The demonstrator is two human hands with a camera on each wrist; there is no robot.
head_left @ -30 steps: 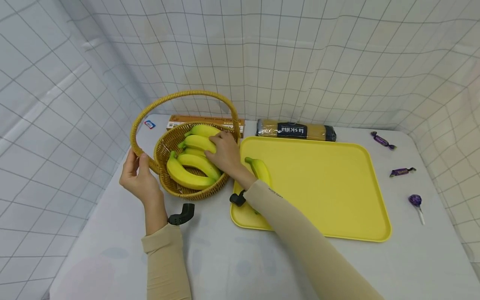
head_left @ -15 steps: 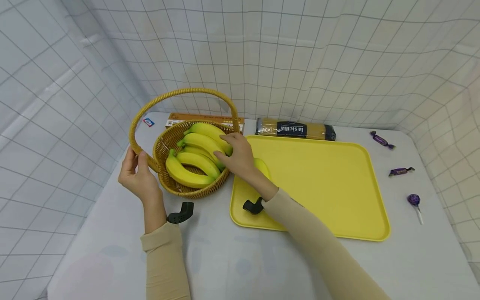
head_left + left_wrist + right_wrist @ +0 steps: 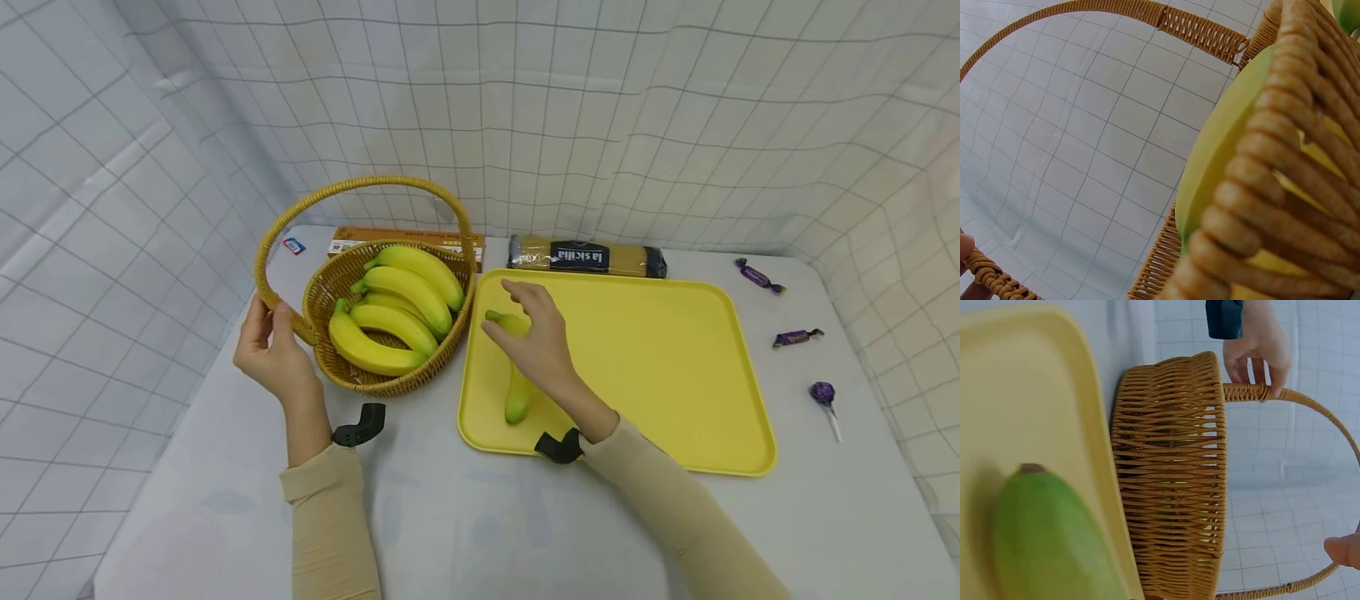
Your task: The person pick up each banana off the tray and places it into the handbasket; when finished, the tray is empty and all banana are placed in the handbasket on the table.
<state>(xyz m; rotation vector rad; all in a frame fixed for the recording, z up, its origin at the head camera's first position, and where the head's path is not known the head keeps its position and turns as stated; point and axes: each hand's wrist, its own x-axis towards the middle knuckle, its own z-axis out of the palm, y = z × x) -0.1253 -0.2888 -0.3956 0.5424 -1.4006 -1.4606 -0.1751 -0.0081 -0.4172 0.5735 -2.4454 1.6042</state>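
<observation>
My left hand pinches the lower left part of the handle of a wicker basket, and the right wrist view shows that grip too. Several yellow bananas with greenish tips lie inside the basket. A single banana rests on the left part of a yellow tray. Over it hovers my right hand, thumb and fingers spread apart and holding nothing, covering part of that banana. In the right wrist view the green banana end looms close, and my right thumb shows at the edge.
Behind the tray lies a pack of pasta. A brown box sits behind the basket, a small blue-red packet left of it. On the right are two purple wrapped candies and a lollipop. Gridded white cloth walls surround the table.
My right hand has let go of a banana in the basket and moved right, out over the tray. The left hand stays on the handle. The bananas lie almost as before.
</observation>
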